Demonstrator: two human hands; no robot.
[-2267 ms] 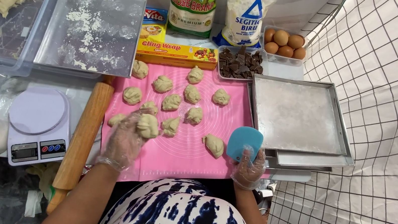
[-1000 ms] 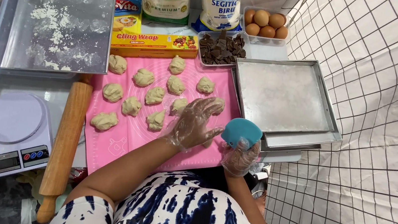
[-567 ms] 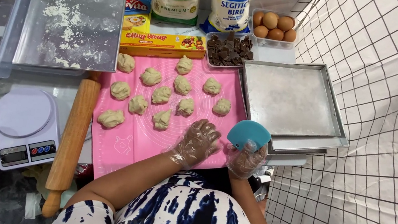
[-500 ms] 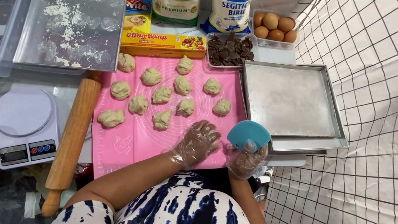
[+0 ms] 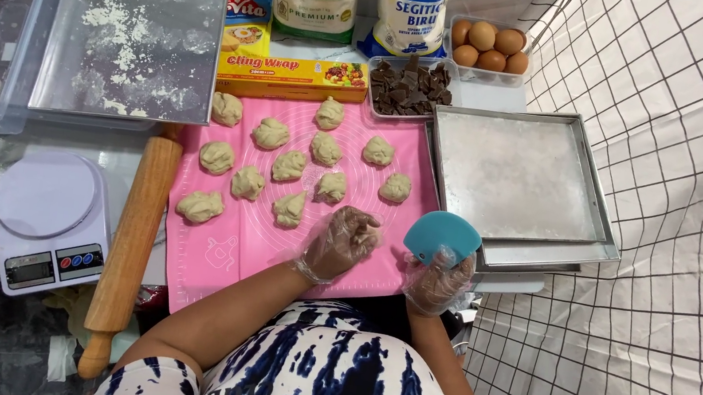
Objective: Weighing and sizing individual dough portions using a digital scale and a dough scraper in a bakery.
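Note:
My left hand (image 5: pixel 339 242), in a clear plastic glove, rests on the near right part of the pink silicone mat (image 5: pixel 219 253). Its fingers curl over a small piece of pale dough (image 5: pixel 364 234). My right hand (image 5: pixel 437 283), also gloved, holds a teal dough scraper (image 5: pixel 443 235) upright at the mat's right edge, a little apart from the left hand. Several more rough dough pieces (image 5: pixel 290 166) lie in loose rows across the far half of the mat.
A wooden rolling pin (image 5: pixel 133 233) lies along the mat's left side, beside a white kitchen scale (image 5: pixel 49 218). A floured metal tray (image 5: pixel 143 38) sits at the back left, an empty tray (image 5: pixel 515 177) at the right. Chocolate pieces (image 5: pixel 408 88), eggs (image 5: pixel 486 46) and a yellow box (image 5: pixel 290 78) line the back.
My left hand left a dough piece at the mat's left, crossed to the near right piece and closed over it, drawing it nearer. The right hand kept the scraper almost still.

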